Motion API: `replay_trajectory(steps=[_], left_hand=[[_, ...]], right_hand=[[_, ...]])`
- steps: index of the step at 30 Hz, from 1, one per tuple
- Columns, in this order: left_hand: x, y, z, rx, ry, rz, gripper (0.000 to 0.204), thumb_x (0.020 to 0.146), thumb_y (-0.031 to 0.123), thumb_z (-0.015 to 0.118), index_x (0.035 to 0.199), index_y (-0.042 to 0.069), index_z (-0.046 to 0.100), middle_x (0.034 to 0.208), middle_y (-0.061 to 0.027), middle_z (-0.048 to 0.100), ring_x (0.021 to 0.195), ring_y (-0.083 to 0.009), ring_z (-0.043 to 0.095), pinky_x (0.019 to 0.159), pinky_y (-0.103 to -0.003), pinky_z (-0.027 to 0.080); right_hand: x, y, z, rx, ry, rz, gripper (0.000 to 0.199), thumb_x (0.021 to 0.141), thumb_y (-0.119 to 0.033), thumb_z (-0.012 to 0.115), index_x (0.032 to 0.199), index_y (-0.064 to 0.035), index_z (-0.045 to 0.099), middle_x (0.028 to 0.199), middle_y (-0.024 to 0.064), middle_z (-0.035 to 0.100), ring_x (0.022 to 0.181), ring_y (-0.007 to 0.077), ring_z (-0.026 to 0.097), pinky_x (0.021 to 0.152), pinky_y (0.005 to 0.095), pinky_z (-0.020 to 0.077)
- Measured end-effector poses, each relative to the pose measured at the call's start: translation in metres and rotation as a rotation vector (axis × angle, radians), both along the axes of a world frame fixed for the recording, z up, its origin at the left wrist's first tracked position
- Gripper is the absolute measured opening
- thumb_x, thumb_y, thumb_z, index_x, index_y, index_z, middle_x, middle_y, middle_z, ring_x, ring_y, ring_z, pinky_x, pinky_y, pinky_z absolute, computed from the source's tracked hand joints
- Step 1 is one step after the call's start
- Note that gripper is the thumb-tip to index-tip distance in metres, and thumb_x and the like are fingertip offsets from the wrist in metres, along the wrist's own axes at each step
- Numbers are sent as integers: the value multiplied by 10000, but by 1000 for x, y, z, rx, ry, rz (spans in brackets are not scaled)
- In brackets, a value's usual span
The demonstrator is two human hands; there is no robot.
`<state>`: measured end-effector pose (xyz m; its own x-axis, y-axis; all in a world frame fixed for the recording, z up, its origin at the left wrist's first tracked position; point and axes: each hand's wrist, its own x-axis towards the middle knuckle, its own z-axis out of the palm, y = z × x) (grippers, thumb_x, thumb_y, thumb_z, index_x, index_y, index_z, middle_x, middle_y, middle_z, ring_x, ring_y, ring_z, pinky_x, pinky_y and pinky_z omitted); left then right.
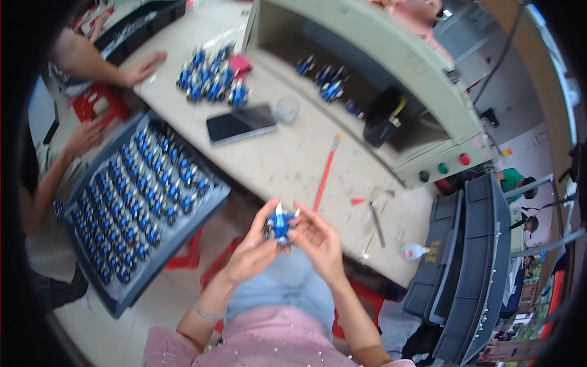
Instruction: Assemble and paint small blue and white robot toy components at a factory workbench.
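Observation:
A small blue piece with white tips and dark parts [280, 225], its exact kind too small to make out, is held up between my two hands above my lap. Fingers of my left hand [252, 249] close on its left side and underneath. From the other side, the thumb and fingers of my right hand [318, 246] grip it. Similar blue pieces fill a grey tray [221, 194] to my left in tight rows. More of them form a pile [206, 73] at the far left of the table.
On the table [269, 162] lie a phone [241, 124], a red stick [327, 173] and a thin metal tool [377, 224]. A cabinet [440, 116] with buttons stands behind, with blue pieces inside. Grey crates [474, 244] are stacked right. Another person's hand [145, 68] rests at far left.

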<state>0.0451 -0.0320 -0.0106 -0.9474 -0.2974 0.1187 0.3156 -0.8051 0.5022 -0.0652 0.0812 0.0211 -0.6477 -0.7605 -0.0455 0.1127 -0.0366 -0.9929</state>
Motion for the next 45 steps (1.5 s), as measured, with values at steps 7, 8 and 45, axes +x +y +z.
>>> replay_trajectory(steps=[7, 8, 45], left_hand=[[-17, 4, 23, -29, 45, -21, 677, 977, 76, 433, 1509, 152, 22, 1306, -116, 430, 1148, -180, 466, 900, -343, 406], [-18, 7, 31, -71, -1, 4, 678, 977, 66, 424, 1509, 153, 12, 1294, -110, 428, 1151, -178, 462, 915, -345, 402], [21, 1, 21, 90, 107, 162, 643, 943, 117, 539, 1471, 88, 173, 1298, -96, 465, 1153, -189, 503, 970, -335, 435]], right_hand=[[-5, 14, 33, -41, 369, -154, 361, 830, 4, 667, 1185, -12, 598, 1158, 109, 533, 807, 107, 564, 712, 244, 492], [-7, 17, 35, 30, 663, -109, 315, 814, -2, 682, 1126, -32, 641, 1140, 111, 542, 795, 117, 574, 696, 246, 490], [33, -28, 49, -20, 793, -79, 177, 700, 144, 618, 828, 25, 590, 819, 103, 555, 705, 197, 575, 620, 299, 466]])
